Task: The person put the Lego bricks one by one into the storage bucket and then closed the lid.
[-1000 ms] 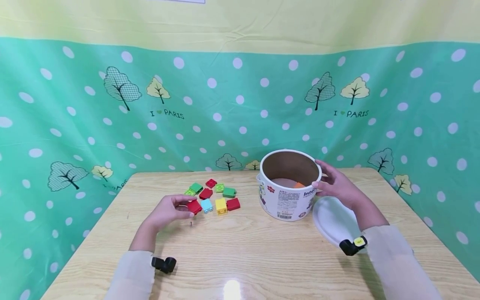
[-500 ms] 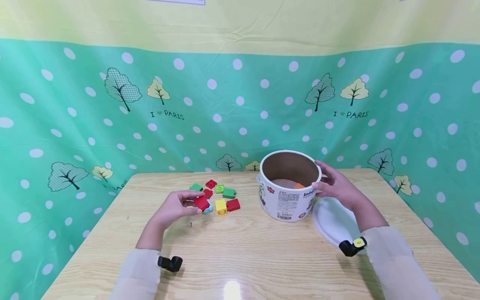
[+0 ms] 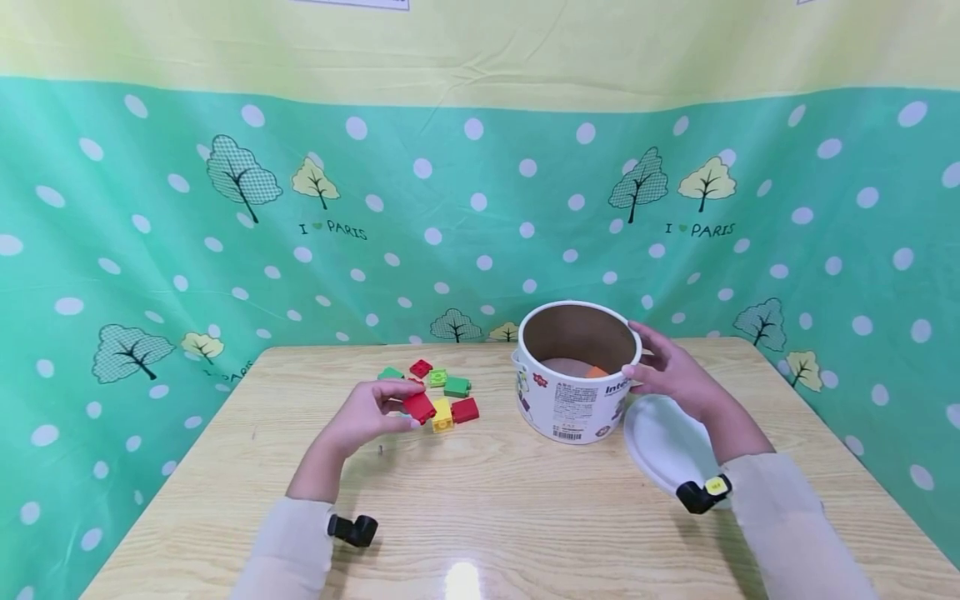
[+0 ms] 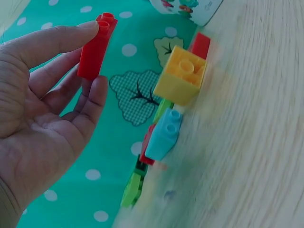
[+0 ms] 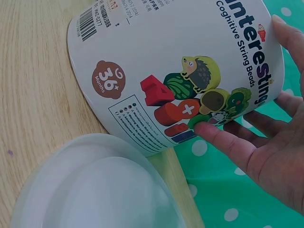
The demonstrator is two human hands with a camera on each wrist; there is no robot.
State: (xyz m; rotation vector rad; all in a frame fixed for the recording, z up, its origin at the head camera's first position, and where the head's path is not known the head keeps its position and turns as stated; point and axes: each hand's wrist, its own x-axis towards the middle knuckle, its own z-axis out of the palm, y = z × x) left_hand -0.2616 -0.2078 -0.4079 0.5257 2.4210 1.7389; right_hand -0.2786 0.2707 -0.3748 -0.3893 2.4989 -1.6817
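Note:
My left hand (image 3: pixel 367 417) pinches a red toy brick (image 3: pixel 419 407) between thumb and fingers. In the left wrist view the brick (image 4: pixel 96 50) is tilted, its studs up by the thumb tip. Close by lie a yellow brick (image 3: pixel 442 414) and another red brick (image 3: pixel 465 409). The left wrist view also shows a light blue brick (image 4: pixel 164 135), mostly hidden in the head view. My right hand (image 3: pixel 678 375) touches the rim and side of a white round bucket (image 3: pixel 577 412) with spread, fairly straight fingers. An orange piece (image 3: pixel 596 372) lies inside the bucket.
Behind the left hand lie a small red brick (image 3: pixel 421 367), a light green one (image 3: pixel 438 377) and dark green ones (image 3: pixel 457 386). A white lid (image 3: pixel 663 442) lies flat right of the bucket, under the right forearm. A dotted curtain (image 3: pixel 480 225) hangs behind the table.
My left hand has lifted the red brick and carried it to the right, now over the light blue brick and beside the yellow one. The right hand and bucket stay put.

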